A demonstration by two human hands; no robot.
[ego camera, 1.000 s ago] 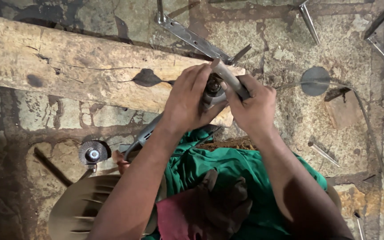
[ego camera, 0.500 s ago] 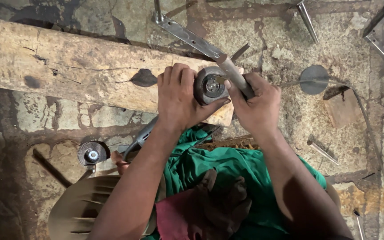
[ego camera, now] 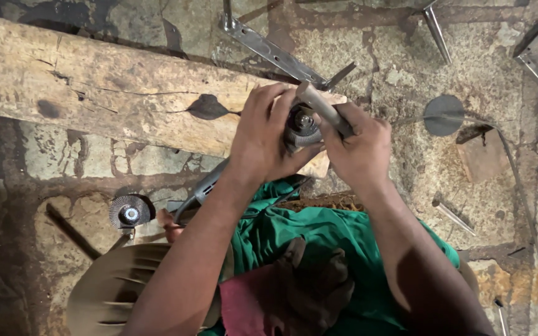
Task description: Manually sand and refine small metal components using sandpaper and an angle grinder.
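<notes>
You're over a rough stone floor (ego camera: 406, 168), one wooden beam (ego camera: 94, 99) lying across it. Your left hand (ego camera: 263, 140) wraps the grinder (ego camera: 300, 127) head above the beam's end; your right hand (ego camera: 359, 149) grips a metal bar (ego camera: 325, 109) against it. One flap disc (ego camera: 129, 211), one round plate (ego camera: 443, 115), two metal strips (ego camera: 269, 50).

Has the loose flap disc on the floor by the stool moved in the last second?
No. The flap disc lies in the same spot on the stone floor, just below the wooden beam.
</notes>
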